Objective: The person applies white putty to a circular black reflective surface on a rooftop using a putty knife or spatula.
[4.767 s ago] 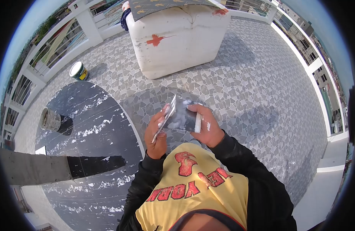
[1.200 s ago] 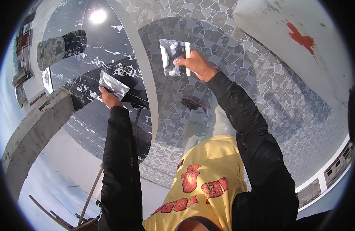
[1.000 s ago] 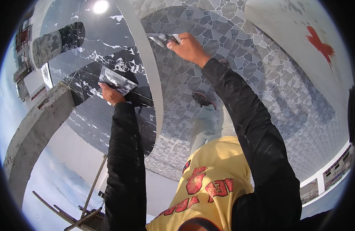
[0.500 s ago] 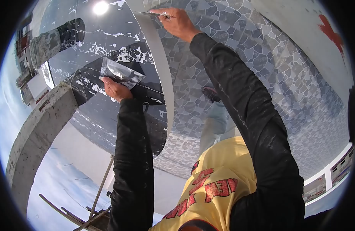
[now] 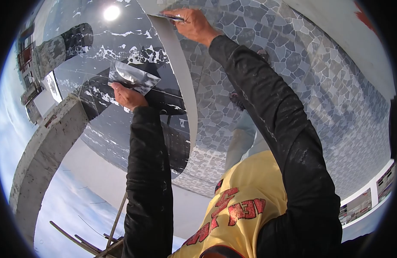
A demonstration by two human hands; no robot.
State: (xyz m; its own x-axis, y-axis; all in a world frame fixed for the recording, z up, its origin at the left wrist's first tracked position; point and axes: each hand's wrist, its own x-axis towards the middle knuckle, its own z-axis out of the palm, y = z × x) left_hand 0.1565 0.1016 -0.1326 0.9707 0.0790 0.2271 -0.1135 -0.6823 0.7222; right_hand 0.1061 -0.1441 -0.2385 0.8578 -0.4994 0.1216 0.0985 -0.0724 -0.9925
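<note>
My left hand (image 5: 129, 97) grips a flat metal plate (image 5: 147, 82) by its near left corner, and a pale smear of putty lies on its shiny face. Underneath the plate is a dark, glossy tiled ledge top (image 5: 121, 43) with white patches. My right hand (image 5: 194, 26) is closed round a thin metal scraper (image 5: 170, 17), its blade pointing left. The blade lies right at the white curved edge (image 5: 175, 56) of the ledge; part of its handle is hidden by the fingers.
Grey stone-patterned floor (image 5: 293, 81) stretches below, with my shoe (image 5: 237, 101) on it. A rough concrete beam (image 5: 48, 142) curves up at the left beside the ledge. Wooden poles (image 5: 76, 238) stick out at the lower left. A pale wall (image 5: 336, 26) borders the floor.
My right hand and the scraper have shifted slightly left and down along the white edge. The plate in my left hand moved a little left. A second shoe now shows beside my right sleeve.
</note>
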